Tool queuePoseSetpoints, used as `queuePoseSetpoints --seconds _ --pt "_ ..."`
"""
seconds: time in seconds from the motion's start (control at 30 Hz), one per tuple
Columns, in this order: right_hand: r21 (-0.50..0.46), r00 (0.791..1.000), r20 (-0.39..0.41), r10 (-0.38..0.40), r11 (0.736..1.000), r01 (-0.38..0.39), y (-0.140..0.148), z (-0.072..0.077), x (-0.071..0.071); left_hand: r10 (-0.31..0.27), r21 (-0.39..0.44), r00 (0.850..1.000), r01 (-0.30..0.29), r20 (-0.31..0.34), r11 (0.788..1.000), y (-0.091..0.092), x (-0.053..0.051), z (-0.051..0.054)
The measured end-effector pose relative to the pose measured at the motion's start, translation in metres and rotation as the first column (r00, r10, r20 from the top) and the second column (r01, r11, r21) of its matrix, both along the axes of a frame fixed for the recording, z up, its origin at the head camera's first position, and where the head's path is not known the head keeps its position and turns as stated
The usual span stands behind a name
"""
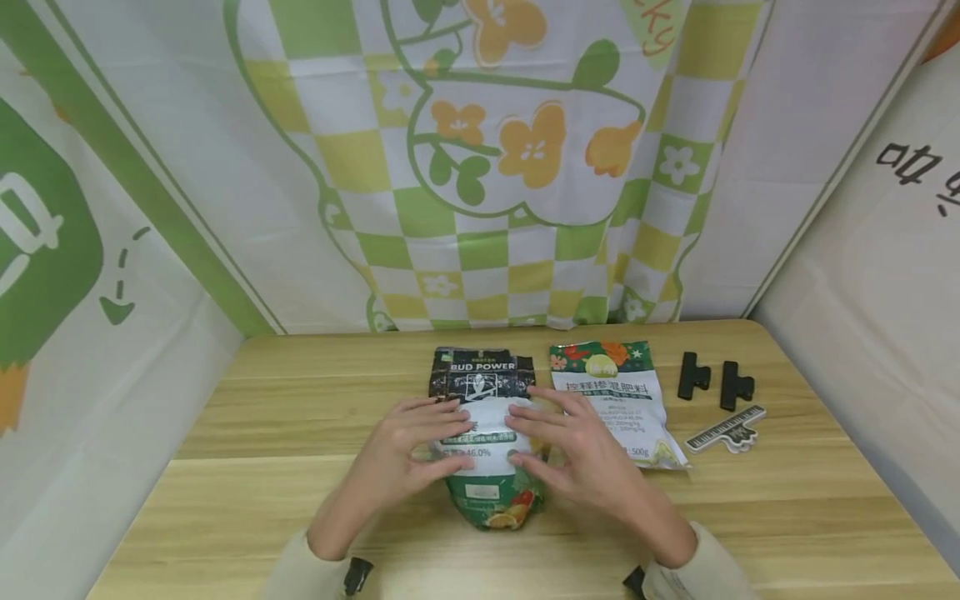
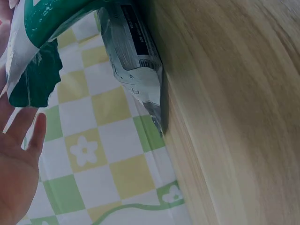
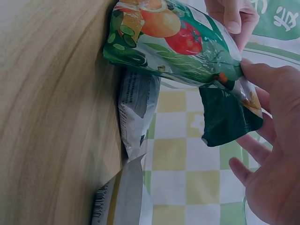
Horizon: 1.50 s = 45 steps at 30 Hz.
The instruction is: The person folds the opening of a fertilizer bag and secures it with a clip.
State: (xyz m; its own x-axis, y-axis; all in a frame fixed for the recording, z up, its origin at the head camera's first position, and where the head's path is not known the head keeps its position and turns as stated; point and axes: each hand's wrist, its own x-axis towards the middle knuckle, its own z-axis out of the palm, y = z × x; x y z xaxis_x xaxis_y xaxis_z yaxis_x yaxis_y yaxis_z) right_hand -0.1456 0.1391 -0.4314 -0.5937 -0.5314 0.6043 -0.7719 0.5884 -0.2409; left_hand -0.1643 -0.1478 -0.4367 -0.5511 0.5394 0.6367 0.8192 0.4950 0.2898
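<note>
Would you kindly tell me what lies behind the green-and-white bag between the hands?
Behind the green-and-white bag, the top of the black BUD POWER bag shows; that bag's lower part is covered.

Head cam looks forward and down over the table point(image 1: 247, 433), wrist cams sit way closer, tipped sideways, both catching the green-and-white bag point(image 3: 180, 51) and checkered curtain point(image 3: 168, 154)

Left hand point(image 1: 396, 446) and right hand point(image 1: 588, 454) face each other, lower middle of frame. Fingers point(image 1: 440, 415) point inward, thumbs point(image 1: 442, 471) lower, both pinching. Forearms point(image 1: 341, 517) angle in from bottom edge.
</note>
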Motion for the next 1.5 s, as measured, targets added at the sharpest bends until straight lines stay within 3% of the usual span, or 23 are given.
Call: queuePoseSetpoints --seconds 0.23,0.37,0.7,0.93,1.13,1.27,1.37,1.5 --pt "-0.05 0.997 0.078 -0.005 0.999 0.009 0.0 -0.003 0.0 -0.036 0.005 0.995 0.036 0.098 0.999 -0.002 -0.001 -0.002" --pt "-0.065 0.994 0.108 0.002 0.998 0.005 0.0 -0.003 0.0 -0.042 0.011 0.984 0.04 0.176 0.999 -0.003 0.001 -0.003" --pt "-0.068 0.984 0.176 0.0 0.998 0.012 0.0 -0.002 0.001 -0.022 0.036 0.938 0.01 0.346 0.999 -0.003 0.005 0.0" --pt "-0.101 0.981 0.187 0.054 0.994 -0.035 0.002 -0.005 -0.002 0.004 0.045 0.882 -0.028 0.472 0.999 -0.004 0.006 0.0" --pt "-0.147 0.968 0.223 0.111 0.986 -0.079 0.004 -0.004 -0.002 -0.028 0.07 0.864 -0.008 0.503 0.998 -0.003 0.006 0.0" --pt "-0.202 0.95 0.277 0.146 0.975 -0.091 0.004 -0.002 0.0 -0.067 0.122 0.84 0.001 0.539 0.993 0.0 0.008 0.002" --pt "-0.223 0.943 0.307 0.13 0.973 -0.062 0.004 0.0 0.001 -0.076 0.154 0.823 -0.014 0.563 0.988 0.003 0.009 0.003" --pt "-0.242 0.935 0.339 0.102 0.97 -0.018 0.002 0.004 0.003 -0.063 0.167 0.828 -0.037 0.557 0.985 0.005 0.011 0.004"
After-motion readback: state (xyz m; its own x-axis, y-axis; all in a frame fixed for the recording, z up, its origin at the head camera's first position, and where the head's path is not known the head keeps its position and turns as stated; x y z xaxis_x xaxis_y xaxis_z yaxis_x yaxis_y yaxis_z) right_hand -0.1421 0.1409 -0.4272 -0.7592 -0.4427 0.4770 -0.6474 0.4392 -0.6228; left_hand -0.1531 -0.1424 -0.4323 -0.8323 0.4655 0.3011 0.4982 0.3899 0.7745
